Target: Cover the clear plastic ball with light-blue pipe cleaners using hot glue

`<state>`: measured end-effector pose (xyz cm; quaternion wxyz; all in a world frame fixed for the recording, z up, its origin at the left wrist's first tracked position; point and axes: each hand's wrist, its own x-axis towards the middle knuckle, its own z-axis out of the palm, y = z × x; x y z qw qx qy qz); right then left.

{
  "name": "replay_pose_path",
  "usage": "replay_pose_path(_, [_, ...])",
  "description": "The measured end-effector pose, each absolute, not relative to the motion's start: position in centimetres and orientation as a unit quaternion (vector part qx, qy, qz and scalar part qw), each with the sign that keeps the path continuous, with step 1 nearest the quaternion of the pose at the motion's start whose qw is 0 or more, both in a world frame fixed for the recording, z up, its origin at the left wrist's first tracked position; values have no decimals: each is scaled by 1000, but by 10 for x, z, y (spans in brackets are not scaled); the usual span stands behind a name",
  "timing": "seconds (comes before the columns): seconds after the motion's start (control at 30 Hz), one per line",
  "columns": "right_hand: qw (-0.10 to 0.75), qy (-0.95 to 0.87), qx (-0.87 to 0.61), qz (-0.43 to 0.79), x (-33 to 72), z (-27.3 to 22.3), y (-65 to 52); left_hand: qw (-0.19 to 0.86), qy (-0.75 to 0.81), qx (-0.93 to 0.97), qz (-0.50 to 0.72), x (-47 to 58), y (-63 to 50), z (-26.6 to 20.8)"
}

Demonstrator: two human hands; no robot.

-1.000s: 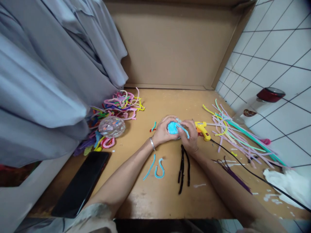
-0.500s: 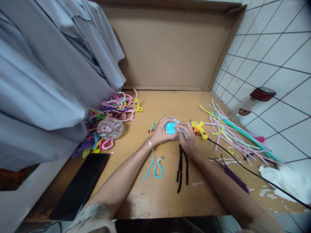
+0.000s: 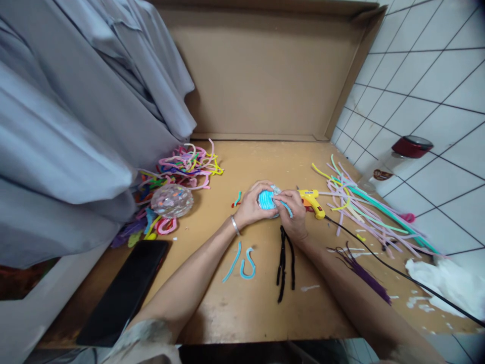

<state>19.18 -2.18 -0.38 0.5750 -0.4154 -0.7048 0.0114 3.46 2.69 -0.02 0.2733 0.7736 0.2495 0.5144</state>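
The fingers of the left hand [image 3: 250, 206] curl around a small blue ball [image 3: 266, 200] made of fuzzy wire. The fingers of the right hand [image 3: 294, 215] pinch a loose blue wire end [image 3: 287, 207] against the same ball. Both hands hold the ball tight, just above the middle of the brown surface [image 3: 265, 162]. A silver bracelet [image 3: 235, 225] sits on the left wrist.

Just beside the right hand lies a yellow glue gun [image 3: 311, 201]. Its black cord [image 3: 397, 272] runs off to the right. Below the hands lie two short blue wire bits [image 3: 242, 261] and some black fuzzy wires [image 3: 284, 262]. A tiny red and green bit [image 3: 237, 199] lies near the left hand.

To the right is a bunch of long pale fuzzy wires [image 3: 359, 207], and some purple ones [image 3: 359, 270] lie near the right arm. To the left is a messy pile of bright fuzzy wires [image 3: 185, 164] with a clear bumpy ball [image 3: 172, 200] next to it. A black phone [image 3: 123, 290] lies at the near left edge. Grey cloth [image 3: 76, 126] hangs on the left. A jar with a red lid [image 3: 401, 156] stands by the tiled wall. Something white and crumpled [image 3: 443, 285] lies at the far right.
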Motion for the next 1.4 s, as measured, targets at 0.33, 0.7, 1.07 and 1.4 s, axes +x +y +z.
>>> replay_pose_path(0.33, [552,-726,-408,30,198,-5,-20,274,259,774,509,34,28,-2])
replay_pose_path(0.7, [554,-691,-445,133,197,-2,-23,247,250,803,482,30,26,-1])
replay_pose_path(1.07, [512,-731,-433,128,203,5,-13,228,243,818,470,31,24,2])
replay_pose_path(1.4, [500,-715,-456,175,206,6,-8,212,241,819,475,31,24,0])
